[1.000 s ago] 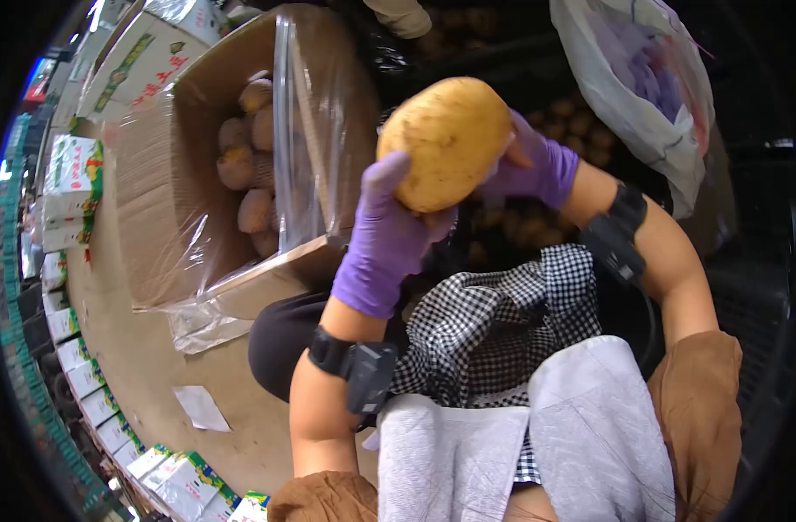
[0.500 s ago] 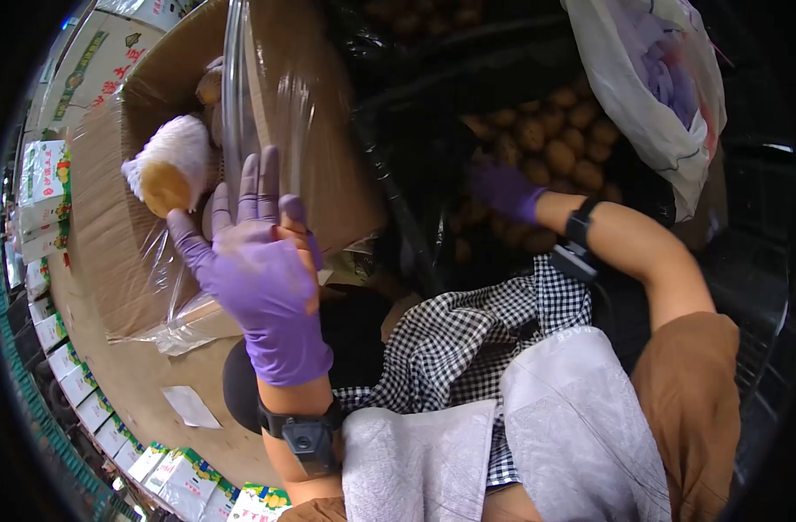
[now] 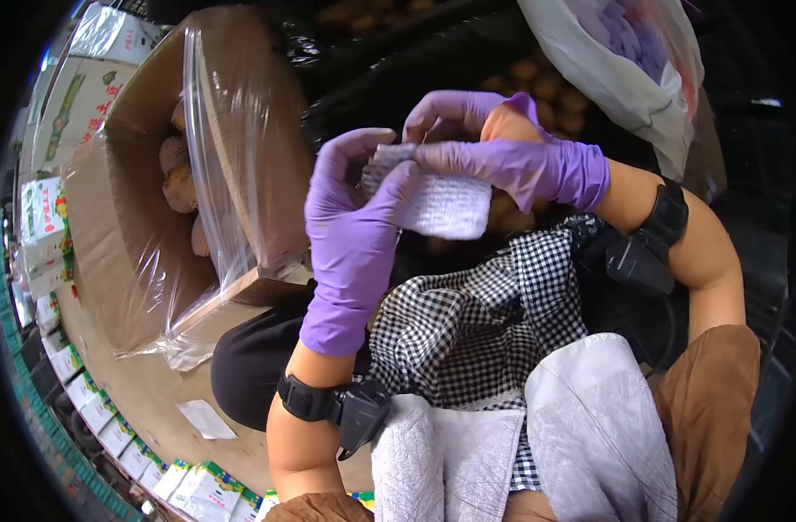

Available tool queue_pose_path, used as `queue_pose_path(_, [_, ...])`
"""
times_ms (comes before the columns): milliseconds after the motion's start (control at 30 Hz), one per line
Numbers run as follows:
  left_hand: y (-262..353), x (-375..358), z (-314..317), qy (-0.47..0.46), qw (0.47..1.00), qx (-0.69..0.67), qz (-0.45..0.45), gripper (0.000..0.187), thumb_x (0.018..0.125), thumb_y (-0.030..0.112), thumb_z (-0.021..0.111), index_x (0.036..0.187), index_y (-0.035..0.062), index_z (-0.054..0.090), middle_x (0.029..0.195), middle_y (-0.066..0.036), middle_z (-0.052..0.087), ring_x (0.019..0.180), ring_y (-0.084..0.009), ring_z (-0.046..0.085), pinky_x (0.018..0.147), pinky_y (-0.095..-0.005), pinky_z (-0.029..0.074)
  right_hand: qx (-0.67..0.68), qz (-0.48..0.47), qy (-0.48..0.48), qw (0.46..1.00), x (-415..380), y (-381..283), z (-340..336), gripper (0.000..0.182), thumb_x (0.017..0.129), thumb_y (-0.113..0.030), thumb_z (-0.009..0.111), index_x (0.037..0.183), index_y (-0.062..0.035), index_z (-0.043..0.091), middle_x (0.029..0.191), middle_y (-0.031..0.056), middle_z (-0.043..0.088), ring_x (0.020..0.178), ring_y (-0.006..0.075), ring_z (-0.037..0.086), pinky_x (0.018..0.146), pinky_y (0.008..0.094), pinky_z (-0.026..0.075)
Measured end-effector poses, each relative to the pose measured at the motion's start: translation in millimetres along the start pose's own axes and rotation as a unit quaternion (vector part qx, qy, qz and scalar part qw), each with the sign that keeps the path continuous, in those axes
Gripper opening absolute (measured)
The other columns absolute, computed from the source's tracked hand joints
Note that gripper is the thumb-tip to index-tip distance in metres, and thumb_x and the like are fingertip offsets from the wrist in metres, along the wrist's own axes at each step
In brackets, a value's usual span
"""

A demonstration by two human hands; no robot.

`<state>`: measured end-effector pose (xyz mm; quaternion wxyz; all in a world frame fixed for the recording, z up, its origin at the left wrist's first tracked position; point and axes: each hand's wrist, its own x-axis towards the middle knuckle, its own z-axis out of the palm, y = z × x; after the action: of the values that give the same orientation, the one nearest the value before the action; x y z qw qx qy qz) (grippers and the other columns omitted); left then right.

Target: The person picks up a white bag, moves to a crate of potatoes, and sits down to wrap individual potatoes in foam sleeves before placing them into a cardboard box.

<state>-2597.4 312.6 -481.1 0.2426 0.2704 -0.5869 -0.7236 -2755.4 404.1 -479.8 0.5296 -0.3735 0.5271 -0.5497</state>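
We note both hands closed on a white foam net sleeve (image 3: 450, 207), which is held up in front of the body, above the black plastic sheeting (image 3: 415, 65). The left hand (image 3: 352, 209), in a purple glove, grasps the left end, thumb on the near face and fingers curled behind. The right hand (image 3: 537, 158), gloved alike, pinches the upper edge, its thumb reaching across close to the left thumb. The sleeve lies flat and slightly tilted, its lower right corner free; it may be more than one layer, though blur keeps us from being certain. To the left we record an open cardboard box (image 3: 124, 261) with clear plastic film (image 3: 228, 165) draped over its right side. Netted potatoes (image 3: 180, 189) lie inside, toward its far end. Loose potatoes (image 3: 546, 85) show beyond the right hand, amid the black sheeting, and a white plastic bag (image 3: 602, 83) with purple contents stands to their right. On the floor (image 3: 141, 391), a scrap of white paper (image 3: 206, 419) lies near the box's near edge. Printed cartons (image 3: 45, 213) line the floor's left edge. A checked cloth (image 3: 467, 339) covers our lap.
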Motion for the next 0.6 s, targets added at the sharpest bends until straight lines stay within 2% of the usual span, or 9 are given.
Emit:
queue_pose_path(100, [2.2, -7.0, 7.8, -0.013, 0.998, 0.009, -0.056, 0.021, 0.081, 0.002, 0.068, 0.100, 0.0034, 0.058, 0.092, 0.000, 0.060, 0.084, -0.0069, 0.056, 0.077, -0.0208, 0.046, 0.038, -0.008, 0.103, 0.994, -14.5, 7.3, -1.4, 0.026, 0.085, -0.015, 0.067, 0.107, -0.0063, 0.057, 0.098, 0.0020, 0.061, 0.091, 0.0100, 0.058, 0.082, 0.0253, 0.049])
queue_pose_path(133, [-6.2, -7.5, 5.2, -0.011, 0.991, 0.125, 0.035, 0.018, 0.082, 0.004, 0.068, 0.098, 0.0034, 0.059, 0.090, 0.001, 0.060, 0.082, -0.0061, 0.056, 0.075, -0.0205, 0.046, 0.046, -0.005, 0.133, 0.990, -20.7, 10.4, 0.2, 0.026, 0.085, -0.015, 0.067, 0.107, -0.0060, 0.057, 0.098, 0.0019, 0.061, 0.092, 0.0101, 0.058, 0.082, 0.0253, 0.049])
queue_pose_path(200, [-24.6, -6.0, 0.2, -0.010, 0.914, 0.341, 0.221, 0.014, 0.083, 0.008, 0.068, 0.094, 0.0033, 0.061, 0.087, 0.001, 0.060, 0.076, -0.0045, 0.055, 0.071, -0.0198, 0.045, 0.058, 0.001, 0.157, 0.986, -33.8, 20.8, 1.2, 0.025, 0.085, -0.012, 0.067, 0.107, -0.0053, 0.057, 0.098, 0.0018, 0.061, 0.092, 0.0103, 0.059, 0.082, 0.0251, 0.049])
queue_pose_path(300, [-29.0, -21.3, -0.6, 0.020, 0.974, 0.220, 0.049, 0.014, 0.084, 0.012, 0.068, 0.092, 0.0033, 0.061, 0.082, 0.002, 0.059, 0.072, -0.0031, 0.053, 0.069, -0.0191, 0.043, 0.063, 0.030, 0.169, 0.983, -44.1, 50.0, 20.3, 0.024, 0.088, -0.014, 0.063, 0.108, -0.0048, 0.055, 0.099, 0.0023, 0.060, 0.092, 0.0108, 0.058, 0.081, 0.0250, 0.048])
queue_pose_path(333, [-24.6, -26.7, -0.6, 0.014, 0.985, 0.171, -0.010, 0.013, 0.087, 0.012, 0.065, 0.094, 0.0026, 0.060, 0.083, 0.002, 0.058, 0.071, -0.0041, 0.051, 0.069, -0.0183, 0.042, -0.016, 0.027, 0.195, 0.980, -55.6, 56.9, 37.5, 0.025, 0.088, -0.016, 0.061, 0.110, -0.0045, 0.055, 0.103, 0.0062, 0.060, 0.097, 0.0171, 0.058, 0.086, 0.0297, 0.047])
queue_pose_path(400, [-31.7, -33.5, -8.3, 0.059, 0.988, 0.140, 0.027, 0.013, 0.088, 0.012, 0.063, 0.095, 0.0021, 0.058, 0.084, 0.001, 0.058, 0.071, -0.0045, 0.051, 0.067, -0.0187, 0.043, -0.225, -0.027, 0.171, 0.959, -95.1, 83.3, 83.8, 0.033, 0.089, -0.022, 0.058, 0.117, -0.0055, 0.051, 0.113, 0.0123, 0.056, 0.109, 0.0268, 0.054, 0.096, 0.0375, 0.042])
queue_pose_path(433, [-31.3, -35.4, -13.9, 0.079, 0.988, 0.122, 0.045, 0.013, 0.089, 0.012, 0.062, 0.096, 0.0019, 0.058, 0.084, 0.001, 0.058, 0.072, -0.0047, 0.051, 0.066, -0.0189, 0.043, -0.353, -0.078, 0.121, 0.924, -122.7, 105.1, 104.7, 0.040, 0.089, -0.026, 0.056, 0.123, -0.0068, 0.048, 0.120, 0.0146, 0.053, 0.116, 0.0303, 0.050, 0.100, 0.0405, 0.038])
queue_pose_path(500, [-21.1, -30.1, -30.8, 0.112, 0.993, 0.031, 0.013, 0.013, 0.090, 0.009, 0.058, 0.101, 0.0024, 0.058, 0.095, -0.003, 0.062, 0.085, -0.0087, 0.059, 0.073, -0.0205, 0.048, -0.461, -0.065, -0.049, 0.884, -165.1, 134.1, 133.7, 0.050, 0.090, -0.033, 0.054, 0.133, -0.0092, 0.041, 0.133, 0.0149, 0.044, 0.125, 0.0333, 0.042, 0.106, 0.0431, 0.031])
queue_pose_path(600, [5.1, -31.6, -39.5, 0.147, 0.986, -0.079, -0.001, 0.019, 0.089, 0.009, 0.057, 0.108, 0.0031, 0.058, 0.104, -0.006, 0.063, 0.090, -0.0105, 0.061, 0.072, -0.0178, 0.047, -0.428, -0.045, -0.052, 0.901, -163.6, 113.8, 139.5, 0.055, 0.091, -0.040, 0.052, 0.135, -0.0085, 0.039, 0.130, 0.0147, 0.048, 0.123, 0.0300, 0.045, 0.105, 0.0396, 0.033])
